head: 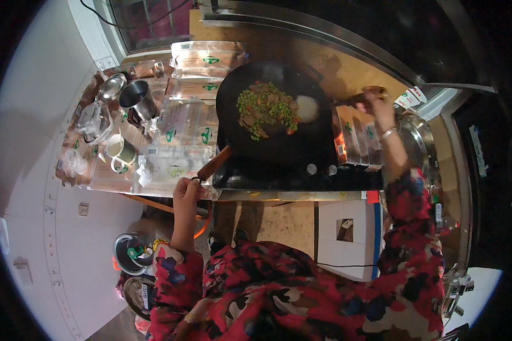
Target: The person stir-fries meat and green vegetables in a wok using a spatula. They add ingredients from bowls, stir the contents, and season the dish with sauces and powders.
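A large dark wok [273, 153] stands on the black gas stove [358, 181]. Green peas with pieces of meat and bits of orange [269, 106] lie in it, and a round white mound or pool [307, 108] sits at their right. My left hand [187, 189] is closed on the end of the wok's wooden handle [214, 163]. To the right of the wok, my right hand [373, 102] is blurred over a small dark dish or lid [373, 91]; whether the fingers grip anything is unclear.
Left of the stove, flattened printed cartons [183, 128] cover the counter. On them are a metal pot [138, 100], a metal lid [112, 87], a mug [120, 149] and plastic bags [94, 119]. A foil-like carton shield [354, 136] stands right of the wok. Below left is a bin [126, 255].
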Demonstrator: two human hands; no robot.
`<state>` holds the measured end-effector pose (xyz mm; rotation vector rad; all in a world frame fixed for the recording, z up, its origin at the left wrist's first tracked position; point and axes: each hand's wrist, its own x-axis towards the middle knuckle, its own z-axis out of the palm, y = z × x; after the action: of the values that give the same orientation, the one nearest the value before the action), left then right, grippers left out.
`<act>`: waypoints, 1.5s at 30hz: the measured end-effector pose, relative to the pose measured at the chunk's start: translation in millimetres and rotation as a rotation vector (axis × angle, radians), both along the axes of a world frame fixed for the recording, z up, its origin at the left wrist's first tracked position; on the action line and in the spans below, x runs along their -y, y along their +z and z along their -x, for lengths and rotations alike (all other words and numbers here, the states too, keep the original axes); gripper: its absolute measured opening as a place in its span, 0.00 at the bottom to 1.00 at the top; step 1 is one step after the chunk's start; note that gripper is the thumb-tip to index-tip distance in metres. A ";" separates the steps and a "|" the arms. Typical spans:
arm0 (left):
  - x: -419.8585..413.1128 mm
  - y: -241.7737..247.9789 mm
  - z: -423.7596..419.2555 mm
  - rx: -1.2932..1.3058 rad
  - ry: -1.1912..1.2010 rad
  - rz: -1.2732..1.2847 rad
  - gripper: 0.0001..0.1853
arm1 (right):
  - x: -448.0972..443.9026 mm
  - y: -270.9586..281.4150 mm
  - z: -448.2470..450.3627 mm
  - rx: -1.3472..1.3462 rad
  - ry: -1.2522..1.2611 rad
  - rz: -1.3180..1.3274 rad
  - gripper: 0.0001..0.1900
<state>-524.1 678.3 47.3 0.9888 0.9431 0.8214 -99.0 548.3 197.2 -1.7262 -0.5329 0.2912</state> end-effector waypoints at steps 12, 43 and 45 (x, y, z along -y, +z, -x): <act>-18.3 20.7 6.7 0.086 -0.086 -0.059 0.08 | -49.4 46.0 150.2 0.903 0.621 0.106 0.07; -29.4 0.7 14.8 0.011 -0.148 -0.126 0.07 | 11.0 -32.8 177.3 0.993 0.865 0.247 0.15; -24.9 5.1 15.6 0.044 -0.145 -0.071 0.07 | 11.3 -29.1 175.0 0.976 0.803 0.283 0.14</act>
<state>-539.7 703.3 52.4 1.0828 0.7993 0.7556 -274.0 537.0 168.1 -1.7765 -1.9865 0.0532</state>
